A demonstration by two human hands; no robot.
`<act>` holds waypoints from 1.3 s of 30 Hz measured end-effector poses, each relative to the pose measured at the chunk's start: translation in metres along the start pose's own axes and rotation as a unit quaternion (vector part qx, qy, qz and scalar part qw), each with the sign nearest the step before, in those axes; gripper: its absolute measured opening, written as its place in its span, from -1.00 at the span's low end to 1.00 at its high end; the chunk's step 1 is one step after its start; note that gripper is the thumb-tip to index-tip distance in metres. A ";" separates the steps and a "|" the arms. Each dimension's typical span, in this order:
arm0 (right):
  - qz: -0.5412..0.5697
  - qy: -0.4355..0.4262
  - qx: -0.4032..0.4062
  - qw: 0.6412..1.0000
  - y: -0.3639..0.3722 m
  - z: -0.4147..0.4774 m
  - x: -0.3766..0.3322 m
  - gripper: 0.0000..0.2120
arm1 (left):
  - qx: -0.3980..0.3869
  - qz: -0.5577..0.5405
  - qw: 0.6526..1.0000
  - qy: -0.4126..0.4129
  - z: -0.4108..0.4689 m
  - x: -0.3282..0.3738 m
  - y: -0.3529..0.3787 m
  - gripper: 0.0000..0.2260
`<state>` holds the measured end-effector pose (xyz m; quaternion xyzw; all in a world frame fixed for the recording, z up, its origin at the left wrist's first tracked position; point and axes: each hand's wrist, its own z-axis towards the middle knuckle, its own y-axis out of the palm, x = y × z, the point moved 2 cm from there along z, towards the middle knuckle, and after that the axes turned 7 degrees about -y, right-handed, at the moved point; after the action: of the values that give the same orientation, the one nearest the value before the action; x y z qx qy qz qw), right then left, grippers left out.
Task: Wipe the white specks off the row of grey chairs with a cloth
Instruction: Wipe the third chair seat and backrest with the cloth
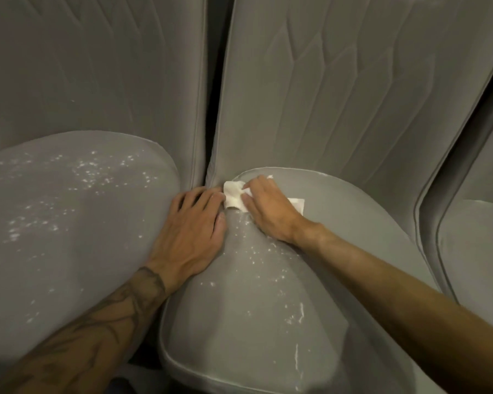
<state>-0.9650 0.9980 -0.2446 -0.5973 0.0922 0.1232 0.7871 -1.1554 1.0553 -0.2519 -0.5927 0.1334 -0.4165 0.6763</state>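
At the back left corner of the middle seat, right where it meets its backrest, we have the white cloth bunched against the grey fabric. Our right hand covers most of it, fingers curled over it and thumb pinning it down, so that only its left part and one corner past the knuckles show. Our left hand lies spread and flat across the join between this seat and the left seat, its fingertips touching the edge of the cloth. Just in front of the cloth, white specks run in a loose trail toward the seat's front edge, partly under our right wrist. More specks are scattered thickly over the left seat. A dark gap parts the two stitched backrests, and our hands crowd the narrow corner at its foot. Off to the right, a third chair stands close beside the middle one. Our tattooed left forearm lies over the left seat's near edge.
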 end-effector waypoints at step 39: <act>0.065 -0.085 -0.042 0.993 0.002 -0.009 -0.049 -0.75 | -0.010 0.046 0.997 -0.056 -0.044 -0.025 -0.028 -0.69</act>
<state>-1.0120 0.9859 -0.2350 -0.6098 0.0578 0.2280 0.7568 -1.2125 1.0443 -0.2457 -0.6152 0.1263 -0.3496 0.6952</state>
